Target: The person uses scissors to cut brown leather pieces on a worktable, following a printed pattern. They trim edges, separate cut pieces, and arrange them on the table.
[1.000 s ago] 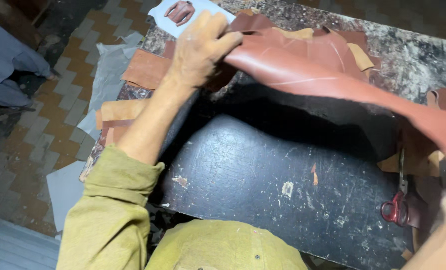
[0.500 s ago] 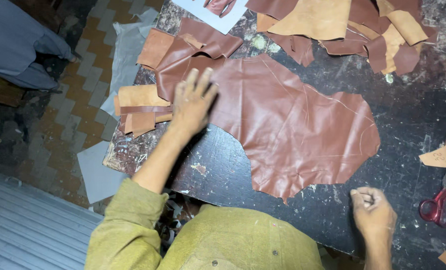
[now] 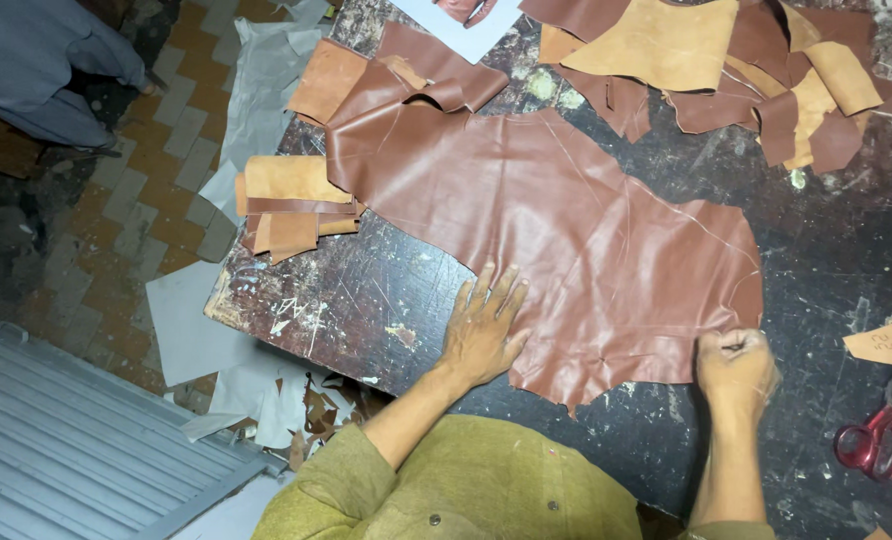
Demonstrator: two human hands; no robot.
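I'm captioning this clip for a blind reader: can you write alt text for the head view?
A person's left hand lies flat on a large brown leather hide spread on a dark, scratched table, while the right hand pinches the hide's near edge. Leather scraps lie piled at the far side, and red scissors rest at the right.

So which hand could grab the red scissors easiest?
Probably the right hand: it grips the leather edge on the scissors' side. The left hand lies flat on the leather, farther away.
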